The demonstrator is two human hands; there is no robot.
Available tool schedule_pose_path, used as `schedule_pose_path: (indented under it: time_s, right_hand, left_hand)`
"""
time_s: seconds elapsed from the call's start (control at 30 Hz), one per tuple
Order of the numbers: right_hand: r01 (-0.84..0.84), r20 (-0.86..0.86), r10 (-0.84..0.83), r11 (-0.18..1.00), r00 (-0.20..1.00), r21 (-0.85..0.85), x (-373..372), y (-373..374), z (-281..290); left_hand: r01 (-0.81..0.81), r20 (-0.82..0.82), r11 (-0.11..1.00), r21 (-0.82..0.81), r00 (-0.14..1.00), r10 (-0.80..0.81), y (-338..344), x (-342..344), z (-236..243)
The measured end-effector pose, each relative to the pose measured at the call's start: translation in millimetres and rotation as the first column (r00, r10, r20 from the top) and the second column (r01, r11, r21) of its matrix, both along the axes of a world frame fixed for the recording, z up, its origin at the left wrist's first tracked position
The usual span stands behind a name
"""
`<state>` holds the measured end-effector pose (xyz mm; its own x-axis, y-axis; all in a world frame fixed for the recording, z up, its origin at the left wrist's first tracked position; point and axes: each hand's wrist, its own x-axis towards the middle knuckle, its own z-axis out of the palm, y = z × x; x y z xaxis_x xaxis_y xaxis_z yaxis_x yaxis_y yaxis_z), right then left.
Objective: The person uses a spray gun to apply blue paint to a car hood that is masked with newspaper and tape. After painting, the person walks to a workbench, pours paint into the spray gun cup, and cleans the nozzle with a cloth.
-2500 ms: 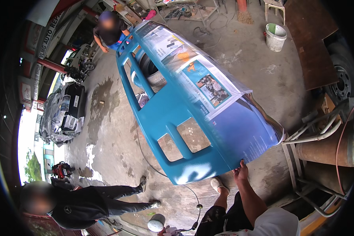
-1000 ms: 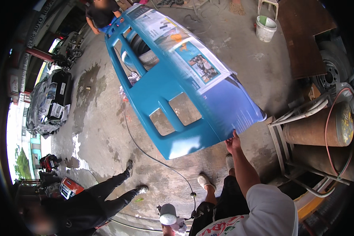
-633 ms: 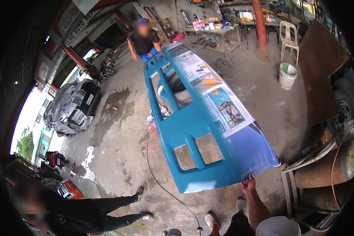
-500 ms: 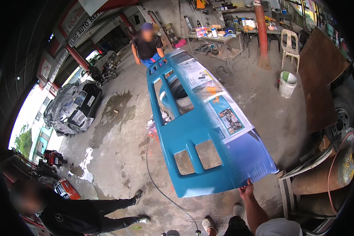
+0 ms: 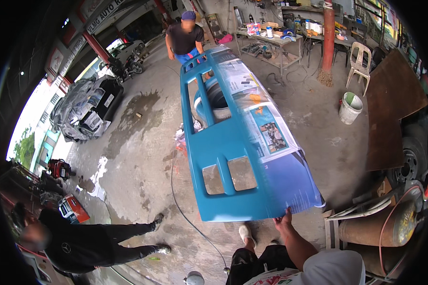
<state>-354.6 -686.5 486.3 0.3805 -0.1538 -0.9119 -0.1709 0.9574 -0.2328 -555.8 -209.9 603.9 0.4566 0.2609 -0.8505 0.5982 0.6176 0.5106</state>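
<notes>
A long teal panel (image 5: 223,142) with several cut-out openings spans the middle, its right side covered with newspaper (image 5: 270,135) and a bluish sheet (image 5: 290,180). A tyre (image 5: 216,97) shows beneath it. My right hand (image 5: 283,221) grips the panel's near edge at the lower right, fingers curled round it. A grey cup-like object (image 5: 193,279) is cut off at the bottom edge, near a dark hose (image 5: 195,223); my left hand is hidden or out of frame there.
A co-worker (image 5: 183,42) stands at the panel's far end; another (image 5: 95,240) stands lower left. A wrapped car (image 5: 85,109) is at left. A bucket (image 5: 351,107), plastic chair (image 5: 359,64), red post (image 5: 327,42), cluttered bench (image 5: 268,38) and gas cylinder (image 5: 373,228) are around.
The view has tilted up, showing more of the back. The panel's near end sits higher in frame than half a second ago. My right hand stays on its edge; my left hand has left view.
</notes>
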Motion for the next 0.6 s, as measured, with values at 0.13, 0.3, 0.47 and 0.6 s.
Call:
schedule_pose_path:
  time_s: [0.13,0.3,0.47,0.6]
  right_hand:
    - [-0.003,-0.017,0.003,1.0,1.0,-0.004,69.1,13.0,43.1]
    - [-0.076,-0.026,0.074,0.996,0.997,-0.046,91.1,19.4,69.0]
    - [-0.011,-0.097,0.012,1.0,0.995,0.01,71.4,8.1,32.3]
    - [-0.016,-0.166,0.002,0.997,0.986,-0.08,73.9,14.0,31.9]
  left_hand:
    - [-0.061,-0.051,0.998,0.008,0.997,0.061,-3.3,-12.4,-5.5]
    - [-0.11,-0.096,0.994,0.007,0.989,0.111,-2.6,-36.2,-21.6]
    - [-0.111,-0.05,0.991,0.076,0.992,0.115,28.8,-51.6,-23.9]
    - [-0.143,-0.174,0.967,0.211,0.968,0.181,17.8,-18.6,-23.3]
